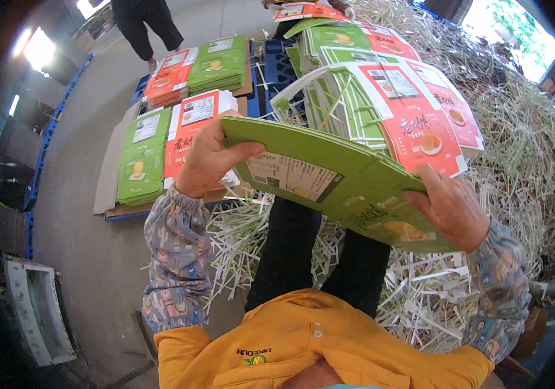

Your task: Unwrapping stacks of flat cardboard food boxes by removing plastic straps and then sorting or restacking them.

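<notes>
A green stack of flat carton blanks is being held level over the person's knees, one white label panel and a round orange picture showing on its top face; the left hand is gripping the stack's near-left corner, thumb lying across the top, while the right hand is clasping the right end, fingers over the edge. Just behind the stack a tall pile of red-and-green blanks is leaning, its white-edged sheets fanning out on the left side and its far part running out of view at the top edge. To the left, on a cardboard sheet over a blue pallet, sorted piles are lying side by side: a green pile, a red pile, and farther back another red pile beside a green one. White paper strips are heaping up to the right and spilling under the legs; bare grey floor is lying open on the left. Another person's legs are standing at the top, cut off at the frame; a white tray at lower left is hard to make out.
</notes>
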{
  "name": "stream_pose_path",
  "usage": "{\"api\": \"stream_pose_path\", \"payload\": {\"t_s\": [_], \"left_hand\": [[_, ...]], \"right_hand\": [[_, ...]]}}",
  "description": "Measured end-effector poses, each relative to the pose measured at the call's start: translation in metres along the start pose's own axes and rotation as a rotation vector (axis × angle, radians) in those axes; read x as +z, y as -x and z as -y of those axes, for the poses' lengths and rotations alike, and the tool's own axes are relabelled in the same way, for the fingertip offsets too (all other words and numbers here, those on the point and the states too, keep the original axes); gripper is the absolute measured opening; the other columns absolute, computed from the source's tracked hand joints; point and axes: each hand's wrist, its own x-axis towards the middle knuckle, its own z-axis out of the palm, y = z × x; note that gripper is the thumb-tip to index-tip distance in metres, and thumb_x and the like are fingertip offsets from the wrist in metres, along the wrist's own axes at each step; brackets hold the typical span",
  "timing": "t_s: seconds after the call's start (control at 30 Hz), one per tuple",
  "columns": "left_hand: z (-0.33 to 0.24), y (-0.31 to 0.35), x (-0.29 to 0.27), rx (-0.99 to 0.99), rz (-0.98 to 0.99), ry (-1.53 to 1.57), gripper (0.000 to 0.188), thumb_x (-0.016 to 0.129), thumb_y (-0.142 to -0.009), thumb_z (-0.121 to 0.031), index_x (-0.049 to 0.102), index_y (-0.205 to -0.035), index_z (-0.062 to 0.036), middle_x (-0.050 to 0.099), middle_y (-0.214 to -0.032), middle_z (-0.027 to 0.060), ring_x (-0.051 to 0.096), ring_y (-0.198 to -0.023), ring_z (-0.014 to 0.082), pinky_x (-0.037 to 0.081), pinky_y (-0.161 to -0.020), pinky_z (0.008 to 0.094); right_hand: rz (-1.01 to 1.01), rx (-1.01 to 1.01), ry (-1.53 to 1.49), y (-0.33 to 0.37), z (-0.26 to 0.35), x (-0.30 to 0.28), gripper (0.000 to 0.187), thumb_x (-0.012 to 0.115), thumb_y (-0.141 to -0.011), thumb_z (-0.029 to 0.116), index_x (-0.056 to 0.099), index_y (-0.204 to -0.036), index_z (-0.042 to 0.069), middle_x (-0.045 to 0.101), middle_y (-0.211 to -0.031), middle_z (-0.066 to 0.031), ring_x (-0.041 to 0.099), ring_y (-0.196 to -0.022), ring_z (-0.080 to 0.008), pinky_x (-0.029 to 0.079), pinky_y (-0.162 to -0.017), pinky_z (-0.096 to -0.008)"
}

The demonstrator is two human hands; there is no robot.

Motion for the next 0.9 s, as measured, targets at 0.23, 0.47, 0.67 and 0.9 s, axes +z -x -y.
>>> {"api": "stream_pose_path", "payload": {"t_s": [0.23, 0.47, 0.67, 0.9], "left_hand": [[-0.001, -0.008, 0.0, -0.035, 0.003, -0.062, 0.026, 0.064, -0.073, -0.003, 0.053, -0.097, -0.0033, 0.056, -0.088, 0.0009, 0.052, -0.081, 0.0077, 0.043, -0.071, 0.0225], [0.019, 0.0, 0.011, 0.46, -0.805, -0.004, 0.038, 0.059, -0.077, -0.006, 0.043, -0.111, 0.0003, 0.048, -0.107, 0.0078, 0.046, -0.099, 0.0156, 0.037, -0.085, 0.029], [0.069, 0.008, 0.063, -0.008, -0.463, 0.386, 0.037, 0.059, -0.081, -0.016, 0.041, -0.111, -0.0015, 0.049, -0.103, 0.0057, 0.047, -0.095, 0.012, 0.04, -0.081, 0.0249], [0.106, 0.004, 0.129, -0.299, 0.078, 1.01, 0.053, 0.049, -0.086, -0.039, 0.033, -0.123, -0.005, 0.048, -0.114, 0.0096, 0.05, -0.1, 0.0183, 0.045, -0.078, 0.0351]], "right_hand": [[0.084, -0.059, -0.106, 0.0, -0.008, 0.003, 0.028, 0.06, -0.077, 0.021, 0.041, -0.089, 0.004, 0.054, -0.068, -0.0179, 0.054, -0.061, -0.036, 0.039, -0.05, -0.0436], [-0.093, 0.052, -0.252, -0.005, -0.017, -0.024, 0.027, 0.06, -0.077, 0.018, 0.05, -0.096, 0.002, 0.058, -0.073, -0.0137, 0.058, -0.064, -0.0246, 0.044, -0.056, -0.035], [-0.41, 0.38, -0.636, -0.003, -0.068, -0.06, 0.033, 0.058, -0.081, 0.02, 0.05, -0.106, 0.0, 0.059, -0.09, -0.0069, 0.056, -0.08, -0.0124, 0.046, -0.069, -0.0252], [-0.598, 0.649, -1.375, 0.014, -0.172, 0.044, 0.036, 0.058, -0.081, 0.023, 0.05, -0.11, 0.004, 0.058, -0.098, -0.0066, 0.058, -0.083, -0.0165, 0.048, -0.071, -0.0278]]}}
